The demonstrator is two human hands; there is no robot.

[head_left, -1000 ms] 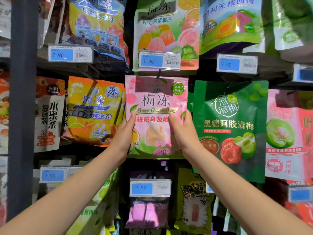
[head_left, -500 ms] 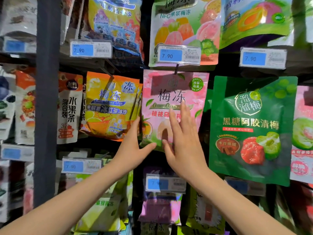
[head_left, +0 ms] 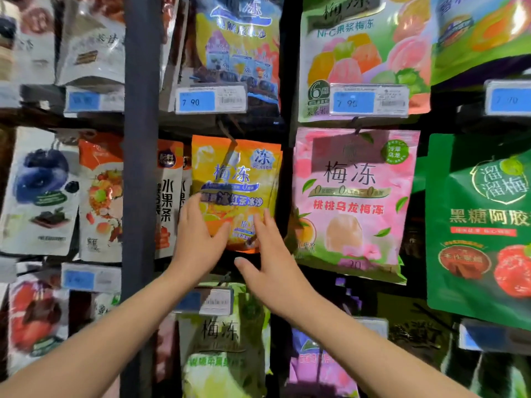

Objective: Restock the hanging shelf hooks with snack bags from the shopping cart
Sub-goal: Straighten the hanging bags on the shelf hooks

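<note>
Two hands: the left hand [head_left: 198, 245] and the right hand [head_left: 275, 265] are both reaching up to the orange snack bag [head_left: 238, 179], one at each lower corner.
Left hand: it is lying flat against the lower left part of the bag, with its fingers [head_left: 191, 209] pointing straight up and its thumb spreading out across the front. Nothing is being curled round or pinched.
Right hand: its straight fingers [head_left: 265, 225] are touching the lower right part of the bag, and its thumb is sticking out sideways below the bag's bottom edge. It is gripping nothing.
Orange snack bag: it is hanging from a hook [head_left: 228, 139] in the middle row, tilting slightly, just right of the dark upright post [head_left: 140, 182] and below a blue price tag [head_left: 211, 100] that is showing 7.90.
Pink snack bag [head_left: 353, 202]: it is hanging just beside the orange one on the right, apart from both hands.
Green snack bag [head_left: 482, 225]: it is hanging further right, with the frame edge cutting it off.
White fruit-strip bag [head_left: 169, 196]: it is hanging just left of the orange bag, and the post is partly hiding it.
Yellow-green bag [head_left: 224, 340]: it is hanging in the row below, between the two forearms.
</note>
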